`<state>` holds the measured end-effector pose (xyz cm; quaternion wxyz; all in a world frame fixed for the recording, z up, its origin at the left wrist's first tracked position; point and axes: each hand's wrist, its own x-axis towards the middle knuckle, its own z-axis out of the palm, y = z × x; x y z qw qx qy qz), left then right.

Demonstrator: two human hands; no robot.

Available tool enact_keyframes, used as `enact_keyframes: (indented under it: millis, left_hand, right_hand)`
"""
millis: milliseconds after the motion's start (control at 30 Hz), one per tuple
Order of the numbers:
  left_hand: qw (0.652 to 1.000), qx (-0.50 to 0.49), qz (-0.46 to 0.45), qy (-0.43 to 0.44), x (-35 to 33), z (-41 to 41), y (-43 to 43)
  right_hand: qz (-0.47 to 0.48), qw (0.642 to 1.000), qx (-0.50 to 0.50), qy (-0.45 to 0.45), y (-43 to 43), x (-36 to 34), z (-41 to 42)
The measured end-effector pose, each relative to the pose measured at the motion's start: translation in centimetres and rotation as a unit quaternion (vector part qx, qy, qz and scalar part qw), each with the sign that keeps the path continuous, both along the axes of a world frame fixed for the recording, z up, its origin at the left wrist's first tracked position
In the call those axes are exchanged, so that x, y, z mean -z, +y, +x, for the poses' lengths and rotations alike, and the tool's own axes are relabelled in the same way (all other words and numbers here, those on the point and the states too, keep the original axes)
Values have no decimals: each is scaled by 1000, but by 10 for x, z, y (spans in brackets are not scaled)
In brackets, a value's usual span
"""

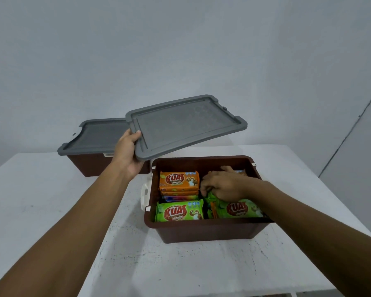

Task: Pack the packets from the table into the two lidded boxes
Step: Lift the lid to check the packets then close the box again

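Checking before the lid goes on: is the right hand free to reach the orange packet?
Probably yes: the box is open, the lid held aside, and the orange packet lies uncovered beside the right hand.

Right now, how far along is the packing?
Done: the far box already wears its grey lid, and no loose packets show on the table. In hand: the left hand holds the second lid aloft while the right hand presses packets into the near box. Left: closing that box.
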<state>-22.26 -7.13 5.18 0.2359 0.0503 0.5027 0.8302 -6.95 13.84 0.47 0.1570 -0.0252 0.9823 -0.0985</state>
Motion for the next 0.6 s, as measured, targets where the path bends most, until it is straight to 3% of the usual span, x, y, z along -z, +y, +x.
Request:
enact_keyframes:
  millis: [133, 233, 333, 433, 600]
  left_hand:
    - [1000, 3, 1, 1, 0, 2, 0]
    - [1000, 3, 1, 2, -1, 1, 0]
    - [1000, 4, 2, -1, -1, 0, 0]
    - [1000, 10, 6, 3, 2, 0, -1]
    - [1000, 19, 7, -9, 11, 2, -2]
  right_hand:
    - [165, 982, -39, -79, -12, 2, -12]
    - [211, 973, -39, -82, -14, 5, -15]
    - [195, 977, -30, -78, -14, 5, -15]
    - [117, 991, -25, -54, -12, 3, -6]
    - [90, 990, -106, 4, -11, -1, 19]
